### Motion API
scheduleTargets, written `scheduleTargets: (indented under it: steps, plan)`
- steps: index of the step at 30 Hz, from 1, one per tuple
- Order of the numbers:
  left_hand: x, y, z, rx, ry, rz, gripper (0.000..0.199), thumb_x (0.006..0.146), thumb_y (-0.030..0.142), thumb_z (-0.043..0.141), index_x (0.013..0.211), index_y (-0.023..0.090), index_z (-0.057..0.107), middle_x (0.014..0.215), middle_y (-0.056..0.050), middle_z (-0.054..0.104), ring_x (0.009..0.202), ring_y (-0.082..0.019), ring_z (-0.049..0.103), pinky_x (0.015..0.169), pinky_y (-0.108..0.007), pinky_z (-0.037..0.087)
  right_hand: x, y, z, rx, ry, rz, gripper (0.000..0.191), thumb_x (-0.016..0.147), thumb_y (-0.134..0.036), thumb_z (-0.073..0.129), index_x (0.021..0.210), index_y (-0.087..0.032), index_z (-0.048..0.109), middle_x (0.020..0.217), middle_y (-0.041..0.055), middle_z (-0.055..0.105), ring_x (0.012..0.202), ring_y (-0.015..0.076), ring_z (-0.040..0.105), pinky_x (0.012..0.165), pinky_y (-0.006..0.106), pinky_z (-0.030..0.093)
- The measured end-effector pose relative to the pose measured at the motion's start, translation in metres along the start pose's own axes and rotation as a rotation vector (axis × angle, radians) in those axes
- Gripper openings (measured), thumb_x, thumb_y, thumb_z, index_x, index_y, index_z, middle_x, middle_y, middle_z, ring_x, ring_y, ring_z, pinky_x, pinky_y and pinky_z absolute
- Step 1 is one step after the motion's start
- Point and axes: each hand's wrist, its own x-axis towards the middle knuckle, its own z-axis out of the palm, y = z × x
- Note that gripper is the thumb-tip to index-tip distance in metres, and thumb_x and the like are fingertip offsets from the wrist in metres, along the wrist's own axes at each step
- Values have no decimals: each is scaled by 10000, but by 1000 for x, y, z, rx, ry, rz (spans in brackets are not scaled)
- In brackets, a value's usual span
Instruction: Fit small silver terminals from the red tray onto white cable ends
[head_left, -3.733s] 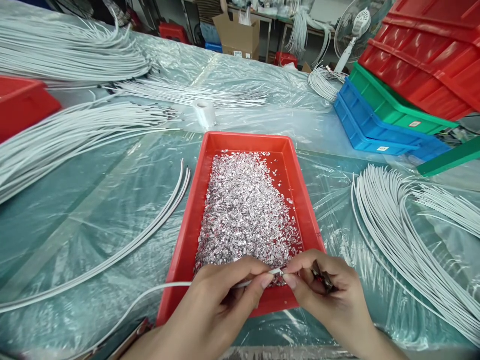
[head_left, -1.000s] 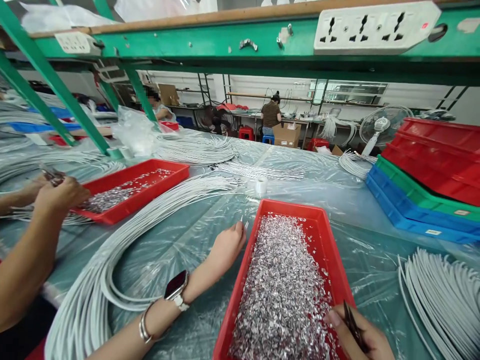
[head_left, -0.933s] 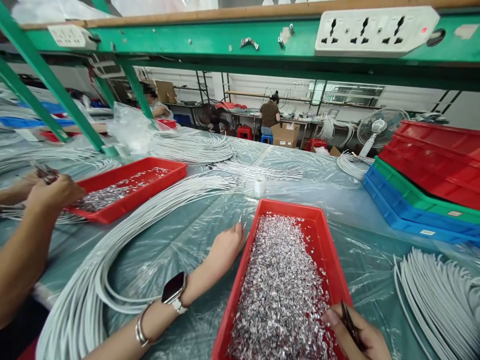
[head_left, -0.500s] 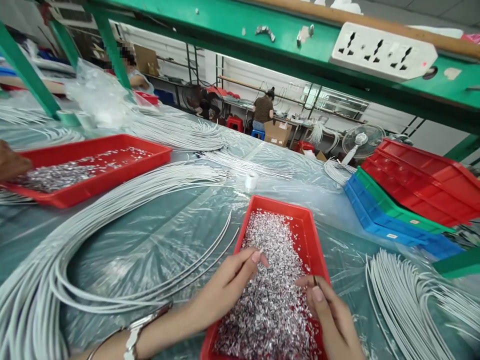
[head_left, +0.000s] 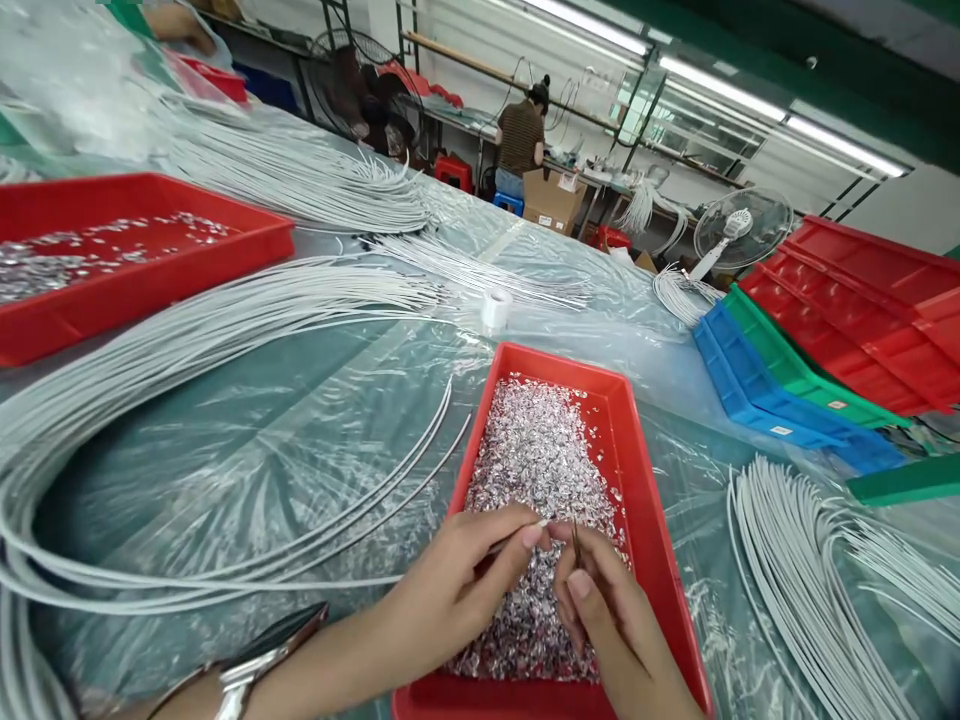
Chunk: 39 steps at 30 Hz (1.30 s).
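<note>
My left hand [head_left: 469, 575] is over the red tray [head_left: 664, 520] of small shiny metal pieces [head_left: 544, 440]. Its thumb and index finger pinch the end of a white cable [head_left: 360, 581], which runs in from the left under the wrist. Close beside those fingertips is my right hand [head_left: 611, 600], closed around thin pointed tweezers [head_left: 576, 545]. The right fingertips come up to the cable end; whether they hold a metal piece is too small to tell.
On the left lie a bundle of white cables [head_left: 187, 320] and another red tray [head_left: 202, 270]. A tape roll [head_left: 496, 311] stands beyond my tray. Stacked bins [head_left: 862, 310] and more cables [head_left: 810, 580] are at right. A person [head_left: 519, 140] sits far back.
My hands have come together over the tray, the right one moving left towards the cable end. The view has shifted, and the co-worker's hand at the left tray is out of view.
</note>
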Motion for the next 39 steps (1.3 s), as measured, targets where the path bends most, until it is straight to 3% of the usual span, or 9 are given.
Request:
scheduleTargets:
  steps: [2,5,9,14,17,21,26,32,39]
  plan:
    - [0,-1,-1,-8,-15,-4,309,993,276,369,714,188,468,613,52,424,561,-98,407,537,-222,317,-3,1,1,-47,44,-10,464,932,-574,463,1220,-235,594,772,31,567,734,201,567,663,293,471]
    - [0,-1,-1,-9,-27,-17,296,986,283,398,730,183,507,611,51,445,553,-96,409,524,-221,315,-5,1,4,-71,81,-25,430,935,-574,457,1210,-274,598,1042,74,643,1002,240,581,866,342,452]
    - [-1,-2,-1,0,-27,-14,264,984,267,409,793,176,567,663,29,543,596,-100,487,562,-213,363,-3,-2,5,-103,24,-17,337,957,-498,466,1207,-305,583,1160,53,633,1057,224,571,944,361,416]
    - [-2,-3,-1,35,-31,20,268,979,246,423,785,165,588,653,21,583,575,-98,513,549,-203,380,-2,-4,2,-86,-23,3,341,968,-470,451,1213,-280,592,1077,75,639,1020,236,581,838,350,474]
    - [-2,-5,-1,7,-43,26,249,978,230,427,828,160,613,702,4,635,603,-104,554,572,-205,405,-3,-1,1,-51,-12,66,375,951,-481,484,1243,-269,587,951,74,638,863,220,604,662,302,503]
    - [-1,-6,-1,-5,-41,36,238,976,218,433,868,160,636,734,-10,672,624,-112,591,585,-209,428,-4,6,-1,-26,-18,93,393,946,-490,488,1260,-275,586,755,36,585,636,178,544,504,264,452]
    - [-1,-7,-1,10,-41,52,220,974,210,438,898,163,639,756,-18,678,635,-119,601,597,-217,440,-2,6,-5,-10,-36,96,403,930,-504,511,1242,-269,610,672,12,537,554,157,487,463,255,424]
    - [-7,-10,-1,60,-56,94,206,976,184,424,879,161,604,704,-11,625,611,-120,574,585,-232,420,-1,1,-12,6,-147,118,442,931,-476,524,1326,-280,556,650,-11,501,534,136,455,473,245,422]
    - [-9,-12,-1,234,-41,212,218,970,147,416,825,169,577,657,-4,579,551,-130,525,522,-250,367,-3,-3,-3,66,-93,173,484,909,-518,541,1342,-302,545,635,-11,485,522,141,444,458,244,401]
